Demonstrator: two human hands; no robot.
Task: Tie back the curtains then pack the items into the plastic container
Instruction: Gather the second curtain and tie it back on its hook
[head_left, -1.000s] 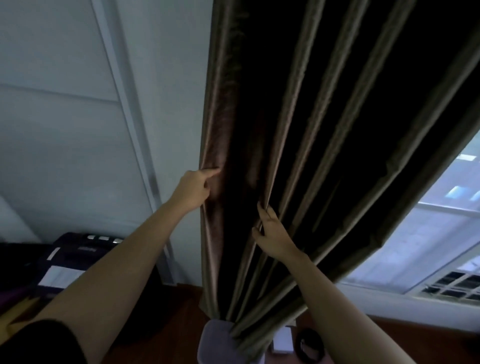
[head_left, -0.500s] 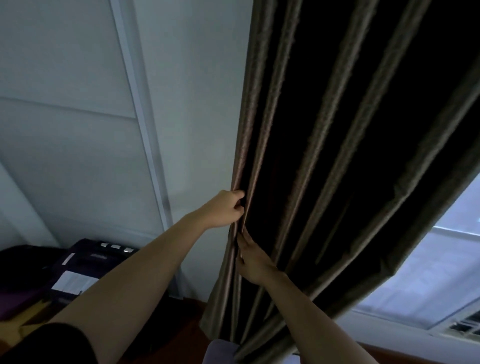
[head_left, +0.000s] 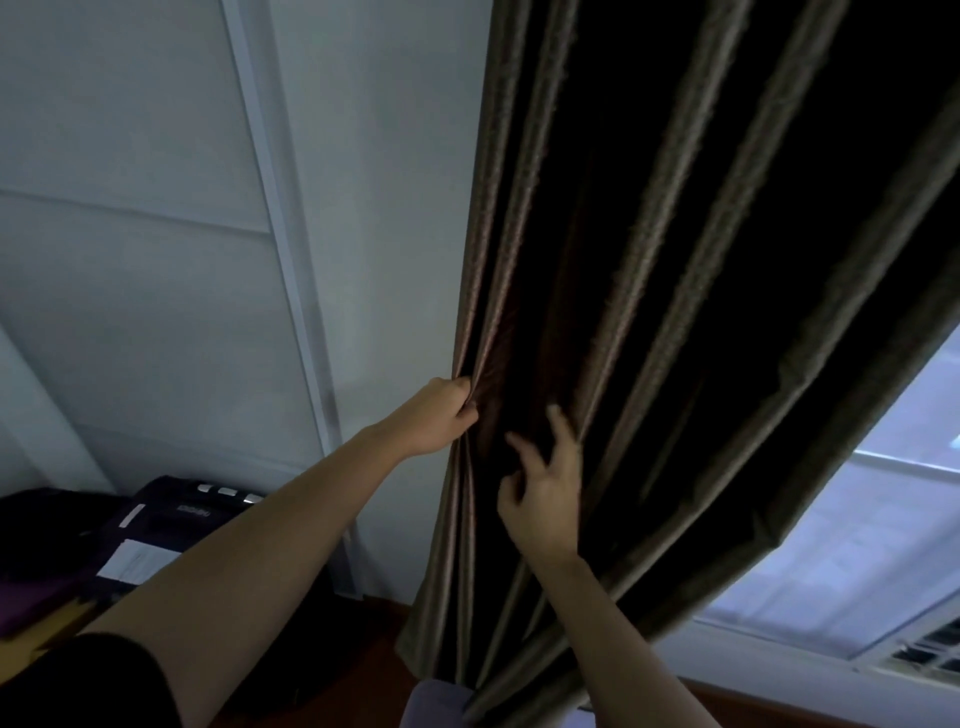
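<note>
Two hands were up at curtain (head_left: 675, 260), which hung straight ahead, long axis ceiling to floor, folds running lengthwise. At its left edge, left hand (head_left: 439, 413) bunched that edge in a fist. Just beside it, right hand (head_left: 545, 493) had fingers loosely spread at next folds, gripping nothing. No tie-back seen. Plastic container out of view.

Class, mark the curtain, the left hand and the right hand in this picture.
curtain (head_left: 506, 208): head view, on the pale folds at its left edge.
left hand (head_left: 434, 415): head view, on the back of the hand gripping the curtain's edge.
right hand (head_left: 545, 496): head view, on the back of the hand.
</note>
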